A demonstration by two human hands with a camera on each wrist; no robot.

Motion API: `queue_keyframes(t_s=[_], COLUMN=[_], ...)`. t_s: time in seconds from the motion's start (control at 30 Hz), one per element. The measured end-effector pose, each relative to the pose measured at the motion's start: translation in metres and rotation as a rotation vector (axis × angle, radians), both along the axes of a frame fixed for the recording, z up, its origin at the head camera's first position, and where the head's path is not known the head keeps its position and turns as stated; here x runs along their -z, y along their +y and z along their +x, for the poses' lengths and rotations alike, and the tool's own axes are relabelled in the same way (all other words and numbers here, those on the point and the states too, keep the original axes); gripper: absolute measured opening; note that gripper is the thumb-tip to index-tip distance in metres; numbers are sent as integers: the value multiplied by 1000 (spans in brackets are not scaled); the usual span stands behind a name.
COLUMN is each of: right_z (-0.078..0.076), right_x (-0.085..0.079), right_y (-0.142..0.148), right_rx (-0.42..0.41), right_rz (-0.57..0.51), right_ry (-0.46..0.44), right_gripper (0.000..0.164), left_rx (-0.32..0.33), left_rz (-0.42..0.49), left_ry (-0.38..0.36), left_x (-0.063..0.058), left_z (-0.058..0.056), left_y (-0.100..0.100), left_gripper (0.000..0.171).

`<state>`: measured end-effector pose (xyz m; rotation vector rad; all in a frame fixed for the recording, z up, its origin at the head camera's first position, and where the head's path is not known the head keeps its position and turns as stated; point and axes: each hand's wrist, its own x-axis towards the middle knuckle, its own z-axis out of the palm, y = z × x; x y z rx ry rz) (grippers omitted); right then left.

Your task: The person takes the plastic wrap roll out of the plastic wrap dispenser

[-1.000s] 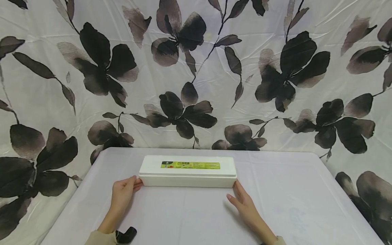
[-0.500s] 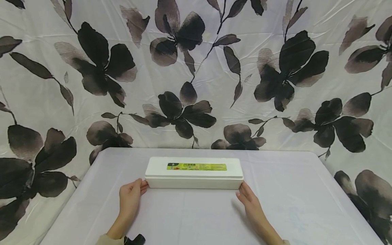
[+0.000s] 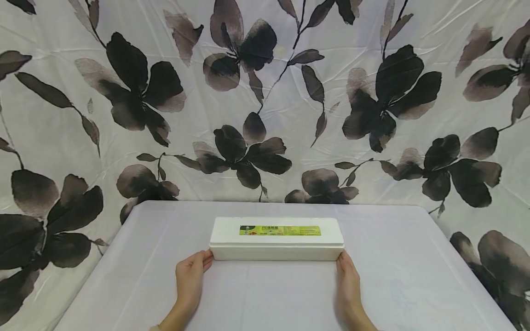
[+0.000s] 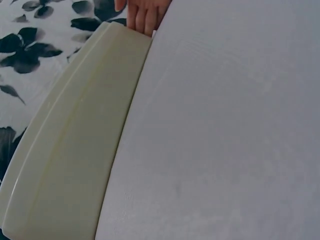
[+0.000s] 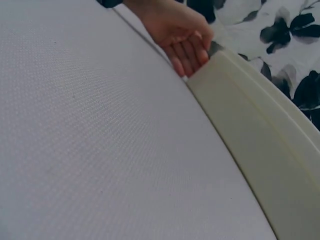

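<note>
The white box (image 3: pixel 276 253) lies flat on the table (image 3: pixel 269 299), just short of its far edge and near the middle of its width, long side facing the person. Its top rim runs along the front, and the yellow-green label (image 3: pixel 280 231) faces up.

2 hands flank it, 1 at each end. The left hand (image 3: pixel 190 274) touches the left end by the front corner, its fingers loosely bent. The right hand (image 3: pixel 349 279) has its fingers laid nearly straight against the right end. Neither hand shows a clenched fist or a full wrap; the box seems held only by contact at its 2 ends. Whether any fingertips reach under the base, I cannot tell.

For a steady hold of this kind, matching pressure from the 2 sides matters most: if 1 hand pushes harder, the box would likely slide or swing askew. Keeping the fingers low, close to the base, should guide it without tipping it, and leaving the rim free would avoid loosening the top, if that part is separate. The box looks smooth, so light, even contact is probably enough, with the front edge kept parallel to the table's far edge as the guide. Behind the table hangs a flowered cloth (image 3: pixel 314 27).
</note>
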<state>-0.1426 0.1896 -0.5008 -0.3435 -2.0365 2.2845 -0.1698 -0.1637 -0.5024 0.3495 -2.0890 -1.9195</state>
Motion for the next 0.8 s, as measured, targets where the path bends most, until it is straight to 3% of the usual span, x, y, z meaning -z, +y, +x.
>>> queue_keyframes(t_s=[0.17, 0.4, 0.57, 0.8], right_z=[4, 8, 10, 11], right_x=[0, 6, 10, 9], right_y=[1, 1, 3, 2], right_rx=[41, 100, 172, 302], right_rz=[15, 71, 143, 145], right_ry=[-7, 18, 26, 41], right_gripper=[58, 58, 57, 54], left_rx=[11, 2, -22, -48], left_rz=[25, -22, -20, -34], left_ry=[7, 23, 54, 85], left_x=[1, 6, 9, 10], left_z=[2, 4, 4, 5], left_y=[6, 8, 8, 9], left_gripper=[34, 33, 33, 32])
